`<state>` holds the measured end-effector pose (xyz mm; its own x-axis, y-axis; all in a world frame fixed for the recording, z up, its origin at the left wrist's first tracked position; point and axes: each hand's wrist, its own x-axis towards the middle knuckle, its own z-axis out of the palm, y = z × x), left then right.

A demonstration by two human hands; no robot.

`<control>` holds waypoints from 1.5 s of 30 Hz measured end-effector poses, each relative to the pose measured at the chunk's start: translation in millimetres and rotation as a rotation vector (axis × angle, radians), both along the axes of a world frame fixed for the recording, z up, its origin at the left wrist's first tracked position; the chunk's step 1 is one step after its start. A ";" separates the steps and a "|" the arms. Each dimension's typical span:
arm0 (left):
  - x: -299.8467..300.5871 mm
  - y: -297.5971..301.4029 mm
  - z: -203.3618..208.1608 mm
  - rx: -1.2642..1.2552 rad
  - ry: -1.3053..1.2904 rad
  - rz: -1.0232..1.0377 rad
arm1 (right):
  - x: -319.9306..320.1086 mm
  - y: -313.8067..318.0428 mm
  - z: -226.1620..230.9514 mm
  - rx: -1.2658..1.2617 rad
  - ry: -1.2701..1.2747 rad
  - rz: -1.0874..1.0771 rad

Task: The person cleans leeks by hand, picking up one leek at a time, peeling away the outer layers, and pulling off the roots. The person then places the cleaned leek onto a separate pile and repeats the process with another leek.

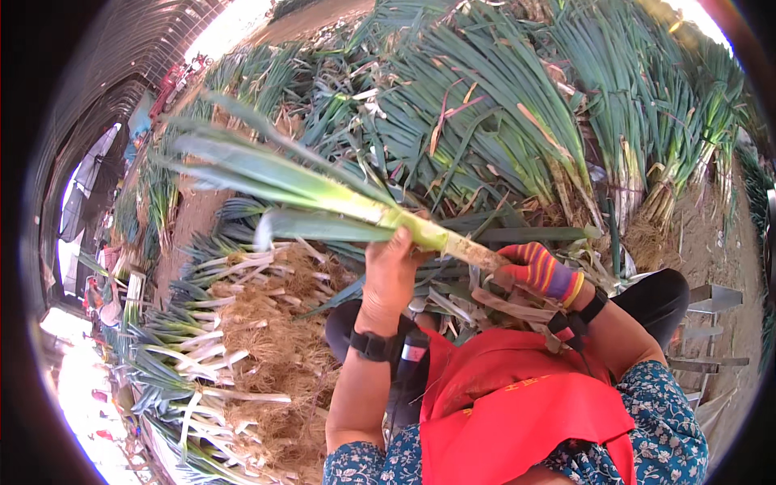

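A thick green onion [432, 234] lies slantwise in front of me, its leaves fanned out to the upper left and slightly blurred. My left hand [390, 271], bare, is closed around the stalk just below the leaves, thumb on top. At the pale lower end is my right hand [543, 272], in a striped purple, orange and yellow glove, with its fingers curled against the stalk. Limp, brownish outer leaves [517, 307] hang below that hand. Whether the right fingers also pinch them, I cannot tell.
Cleaned-looking green onions [250, 343] with tangled brown roots are piled to the left. Large bundles of green onions [501, 121] stretch across the ground ahead and to the right. A red apron [517, 404] covers my lap. A metal stand [711, 299] is at the right.
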<state>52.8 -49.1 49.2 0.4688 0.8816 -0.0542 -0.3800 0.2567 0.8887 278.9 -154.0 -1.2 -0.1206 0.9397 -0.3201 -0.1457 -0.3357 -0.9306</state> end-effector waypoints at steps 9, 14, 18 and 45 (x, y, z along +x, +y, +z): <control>6.2 -12.5 -13.1 -0.060 -0.093 0.228 | -68.0 54.6 32.2 1.079 -0.964 -0.233; 2.2 -16.8 -19.6 -0.117 -0.187 0.268 | -64.2 53.2 32.6 1.210 -1.077 -0.292; -21.7 -11.7 -20.2 -0.090 -0.173 0.316 | -4.0 34.3 1.6 0.905 -1.192 -0.379; -25.7 0.2 -55.9 -0.217 -0.116 0.118 | -54.2 53.1 3.8 0.897 -1.144 0.098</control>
<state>27.0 -49.0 -6.7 0.3779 0.9040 -0.2000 -0.5147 0.3847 0.7662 224.7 -100.9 2.6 -0.2819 0.8745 0.3947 0.7927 0.4441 -0.4176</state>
